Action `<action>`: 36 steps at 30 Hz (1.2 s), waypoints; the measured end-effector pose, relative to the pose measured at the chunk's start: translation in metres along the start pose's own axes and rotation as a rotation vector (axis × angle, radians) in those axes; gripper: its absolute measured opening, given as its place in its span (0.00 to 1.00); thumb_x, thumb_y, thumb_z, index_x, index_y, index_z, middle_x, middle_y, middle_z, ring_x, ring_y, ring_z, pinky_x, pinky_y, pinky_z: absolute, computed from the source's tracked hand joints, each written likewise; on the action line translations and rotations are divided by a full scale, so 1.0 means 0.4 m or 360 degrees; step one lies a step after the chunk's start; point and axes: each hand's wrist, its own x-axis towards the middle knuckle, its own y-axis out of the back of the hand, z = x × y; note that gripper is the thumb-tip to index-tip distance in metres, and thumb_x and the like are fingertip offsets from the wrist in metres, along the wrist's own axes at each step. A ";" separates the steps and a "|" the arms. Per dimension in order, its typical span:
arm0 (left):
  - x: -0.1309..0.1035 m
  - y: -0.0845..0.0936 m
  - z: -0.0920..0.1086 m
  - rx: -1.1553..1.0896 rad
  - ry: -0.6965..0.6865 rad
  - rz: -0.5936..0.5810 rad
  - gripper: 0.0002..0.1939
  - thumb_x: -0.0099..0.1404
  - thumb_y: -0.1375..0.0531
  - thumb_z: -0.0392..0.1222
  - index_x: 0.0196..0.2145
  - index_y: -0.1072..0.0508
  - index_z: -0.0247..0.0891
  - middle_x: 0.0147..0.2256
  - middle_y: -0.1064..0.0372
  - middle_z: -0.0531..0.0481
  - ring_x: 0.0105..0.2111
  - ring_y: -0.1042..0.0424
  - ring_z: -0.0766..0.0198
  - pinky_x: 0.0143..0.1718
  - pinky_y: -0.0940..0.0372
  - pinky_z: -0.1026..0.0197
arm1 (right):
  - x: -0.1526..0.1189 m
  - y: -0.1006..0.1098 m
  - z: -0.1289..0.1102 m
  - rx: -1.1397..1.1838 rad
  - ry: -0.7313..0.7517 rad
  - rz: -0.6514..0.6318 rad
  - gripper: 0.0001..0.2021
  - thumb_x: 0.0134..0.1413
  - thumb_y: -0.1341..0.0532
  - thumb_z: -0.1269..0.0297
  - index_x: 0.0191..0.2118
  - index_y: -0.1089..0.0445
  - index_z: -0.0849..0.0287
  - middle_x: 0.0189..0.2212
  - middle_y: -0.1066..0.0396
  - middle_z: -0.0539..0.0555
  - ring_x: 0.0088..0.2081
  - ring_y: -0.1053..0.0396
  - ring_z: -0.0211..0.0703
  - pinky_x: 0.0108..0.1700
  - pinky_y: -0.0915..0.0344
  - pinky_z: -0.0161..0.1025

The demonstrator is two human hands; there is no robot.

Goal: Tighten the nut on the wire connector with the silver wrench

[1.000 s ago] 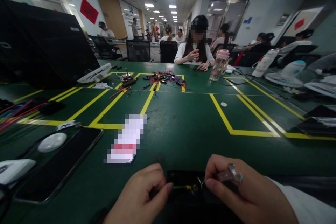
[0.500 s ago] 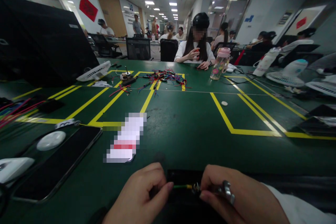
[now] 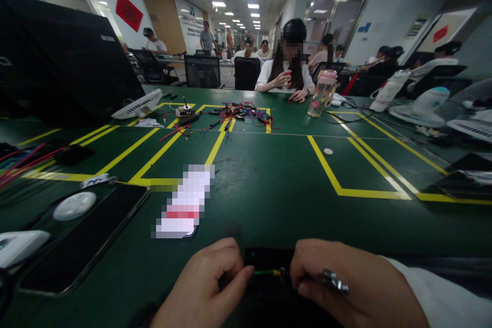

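At the near edge of the table, my left hand [image 3: 215, 284] is closed in a pinch on a thin green wire [image 3: 263, 272] with a yellow end. The wire points right, toward the fingertips of my right hand [image 3: 338, 279]. That hand is closed around a small shiny metal tool [image 3: 335, 281], mostly hidden by the fingers; its silver part sticks out behind the thumb. A bit of metal shows by the wire's yellow end, but whether they touch is too small to tell. Behind the wire is a dark, flat surface [image 3: 265, 254].
A lit phone [image 3: 188, 200] lies ahead of my left hand, with a dark phone [image 3: 88, 238] and white mouse [image 3: 75, 206] farther left. Tangled wires [image 3: 242, 111] and a pink-lidded bottle [image 3: 322, 95] stand beyond. A co-worker [image 3: 286, 72] sits opposite.
My right hand has turned slightly and shifted a little, so the silver part of the tool lies lower and flatter. My left hand keeps its pinch on the wire.
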 end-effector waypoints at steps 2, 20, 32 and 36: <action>0.000 0.001 0.002 -0.0002 0.0006 -0.0006 0.15 0.67 0.47 0.36 0.22 0.40 0.37 0.27 0.38 0.53 0.27 0.35 0.65 0.27 0.45 0.64 | 0.000 0.002 0.002 0.0035 0.0009 -0.0004 0.07 0.55 0.45 0.72 0.33 0.34 0.52 0.31 0.31 0.45 0.32 0.33 0.38 0.31 0.40 0.33; -0.001 -0.002 -0.004 0.0004 -0.0029 0.0008 0.15 0.67 0.46 0.36 0.22 0.39 0.37 0.27 0.38 0.54 0.27 0.35 0.66 0.27 0.45 0.65 | -0.005 -0.016 -0.013 -0.0038 -0.0202 0.0245 0.05 0.54 0.44 0.66 0.29 0.32 0.53 0.25 0.27 0.47 0.25 0.30 0.41 0.24 0.39 0.34; -0.002 -0.004 -0.005 -0.0004 -0.0004 0.0002 0.16 0.68 0.47 0.38 0.21 0.40 0.37 0.27 0.38 0.53 0.27 0.35 0.65 0.27 0.45 0.64 | 0.003 -0.036 0.007 -0.0067 -0.0117 0.0183 0.07 0.55 0.46 0.70 0.32 0.32 0.53 0.28 0.27 0.48 0.29 0.30 0.42 0.27 0.38 0.34; 0.001 -0.003 -0.008 0.0002 0.0001 0.0001 0.16 0.67 0.47 0.38 0.22 0.40 0.37 0.27 0.38 0.53 0.28 0.35 0.65 0.27 0.45 0.64 | -0.003 -0.032 0.014 0.0032 -0.0007 0.0143 0.08 0.57 0.47 0.68 0.31 0.33 0.53 0.29 0.29 0.48 0.29 0.31 0.40 0.28 0.39 0.34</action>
